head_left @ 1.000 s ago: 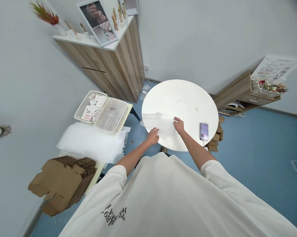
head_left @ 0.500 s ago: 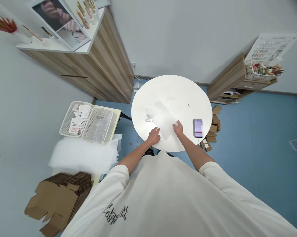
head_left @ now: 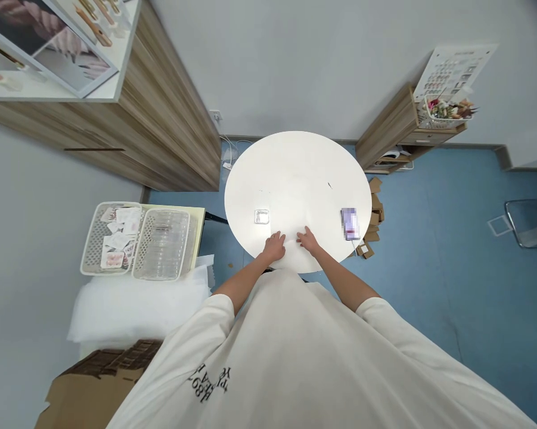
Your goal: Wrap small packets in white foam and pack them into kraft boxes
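As left hand (head_left: 275, 246) and right hand (head_left: 309, 240) work low on the table (head_left: 299, 164), positioning seems underway, wanting steadiness. Grip? Can't tell.

The one view looks from the person's head, facing forward and steeply down over the white shirt (head_left: 290, 339), which fills the bottom of the frame close to the lens. Farther off, the left hand (head_left: 275, 246) and right hand (head_left: 307, 240) lie just below centre at the near edge of the round table (head_left: 295, 173). The wide view also takes in the large cabinet (head_left: 174, 107) at upper left, the small cabinet (head_left: 387, 128) at upper right, and blue floor (head_left: 438, 262).
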The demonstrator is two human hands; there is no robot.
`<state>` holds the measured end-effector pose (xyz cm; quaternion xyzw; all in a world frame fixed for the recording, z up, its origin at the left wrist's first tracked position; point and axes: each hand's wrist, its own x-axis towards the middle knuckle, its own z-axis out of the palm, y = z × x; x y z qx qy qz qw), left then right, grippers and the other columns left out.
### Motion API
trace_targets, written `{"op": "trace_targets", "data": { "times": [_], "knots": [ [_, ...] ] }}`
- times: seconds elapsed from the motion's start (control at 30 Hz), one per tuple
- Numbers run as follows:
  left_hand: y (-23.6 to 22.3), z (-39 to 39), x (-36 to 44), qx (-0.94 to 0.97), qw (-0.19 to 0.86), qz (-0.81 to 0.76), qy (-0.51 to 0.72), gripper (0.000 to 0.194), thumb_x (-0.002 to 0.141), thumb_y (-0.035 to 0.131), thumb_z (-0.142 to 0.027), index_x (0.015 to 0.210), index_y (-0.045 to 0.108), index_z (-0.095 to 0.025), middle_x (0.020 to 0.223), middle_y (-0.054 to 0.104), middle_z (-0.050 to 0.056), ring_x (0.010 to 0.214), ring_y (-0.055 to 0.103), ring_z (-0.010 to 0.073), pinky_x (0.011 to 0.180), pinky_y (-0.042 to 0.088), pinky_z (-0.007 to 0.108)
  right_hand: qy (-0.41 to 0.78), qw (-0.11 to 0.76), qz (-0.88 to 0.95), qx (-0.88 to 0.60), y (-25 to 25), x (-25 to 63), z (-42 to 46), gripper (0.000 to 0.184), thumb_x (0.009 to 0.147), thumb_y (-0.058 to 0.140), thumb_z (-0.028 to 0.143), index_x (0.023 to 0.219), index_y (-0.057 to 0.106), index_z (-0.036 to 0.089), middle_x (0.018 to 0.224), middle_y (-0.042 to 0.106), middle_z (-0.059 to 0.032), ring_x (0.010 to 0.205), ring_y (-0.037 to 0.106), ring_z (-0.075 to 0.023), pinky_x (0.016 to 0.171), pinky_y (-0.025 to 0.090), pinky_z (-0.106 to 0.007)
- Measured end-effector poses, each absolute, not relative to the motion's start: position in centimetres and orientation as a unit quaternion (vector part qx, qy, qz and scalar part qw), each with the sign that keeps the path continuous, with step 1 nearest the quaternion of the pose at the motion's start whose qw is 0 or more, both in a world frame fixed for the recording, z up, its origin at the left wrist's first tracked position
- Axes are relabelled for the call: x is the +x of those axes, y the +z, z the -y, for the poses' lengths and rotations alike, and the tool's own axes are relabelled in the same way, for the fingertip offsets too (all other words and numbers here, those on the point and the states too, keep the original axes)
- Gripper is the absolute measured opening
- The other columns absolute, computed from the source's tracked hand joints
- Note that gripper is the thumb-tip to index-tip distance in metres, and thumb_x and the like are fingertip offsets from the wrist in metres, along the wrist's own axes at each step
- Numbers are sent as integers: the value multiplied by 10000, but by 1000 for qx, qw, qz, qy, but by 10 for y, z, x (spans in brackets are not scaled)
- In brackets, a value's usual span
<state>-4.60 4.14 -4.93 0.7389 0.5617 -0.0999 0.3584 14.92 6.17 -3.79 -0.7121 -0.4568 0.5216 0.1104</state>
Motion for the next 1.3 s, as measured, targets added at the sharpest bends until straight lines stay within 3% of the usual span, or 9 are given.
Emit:
{"op": "trace_targets", "data": {
  "times": [0.13,0.2,0.27,0.4,0.5,0.63,0.73,1.07,1.3],
  "knots": [
    [-53,-41,-54,740,365,-554,-110,637,884,479,-234,1510,371,-179,1658,255,181,1516,266,347,1186,277,538,528,28,489,-694,-33,150,-55,648,975,475,331,1577,333,137,988,763,-65,968,699,-192,953,508,-312],
    [-54,-41,-55,741,375,-547,-110,663,866,492,-229,1516,363,-192,1669,231,172,1528,237,348,1193,256,552,476,15,542,-693,-34,149,-55,516,982,441,298,1483,490,186,1119,736,-76,1075,666,-200,995,482,-312],
    [-55,-41,-56,738,387,-542,-109,704,849,511,-239,1532,342,-217,1682,207,152,1540,208,349,1200,238,567,432,4,591,-681,-36,147,-57,473,983,431,287,1432,549,198,1339,636,-100,1211,601,-217,1044,451,-319],
    [-57,-48,-59,739,409,-525,-106,719,857,510,-277,1550,324,-234,1682,227,122,1532,237,345,1196,276,547,388,-72,647,-652,-42,144,-59,544,972,477,324,1495,484,174,1582,387,-137,1398,426,-298,1128,378,-403],
    [-57,-61,-71,745,392,-535,-77,667,893,476,-272,1544,341,-218,1658,294,119,1509,296,327,1191,309,511,372,-127,664,-636,-47,146,-59,561,963,487,319,1506,464,178,1620,316,-136,1424,368,-334,1124,373,-444],
    [-52,-89,-102,742,304,-597,-29,590,906,461,-209,1491,404,-163,1631,323,158,1490,312,339,1178,322,498,369,-148,672,-625,-51,148,-58,549,970,456,301,1503,456,172,1640,271,-131,1429,345,-333,1100,397,-444],
    [-48,-112,-124,743,255,-618,-32,553,883,467,-148,1433,448,-204,1622,341,133,1502,280,315,1168,316,503,372,-151,670,-624,-51,147,-58,557,961,463,287,1507,446,179,1650,252,-128,1441,324,-334,1104,395,-454],
    [-56,-144,-137,769,263,-580,-55,633,807,490,-62,1418,414,-209,1610,361,153,1516,255,314,1183,234,555,388,-154,660,-625,-48,146,-55,637,929,486,255,1553,380,179,1677,202,-116,1471,271,-333,1114,390,-461],
    [-51,-143,-136,757,243,-606,-38,491,815,523,-113,1295,450,-189,1333,569,162,1348,459,303,1128,321,462,384,-146,663,-625,-49,147,-55,632,922,477,230,1546,396,175,1671,219,-110,1467,271,-328,1114,396,-458]
  ]
}}
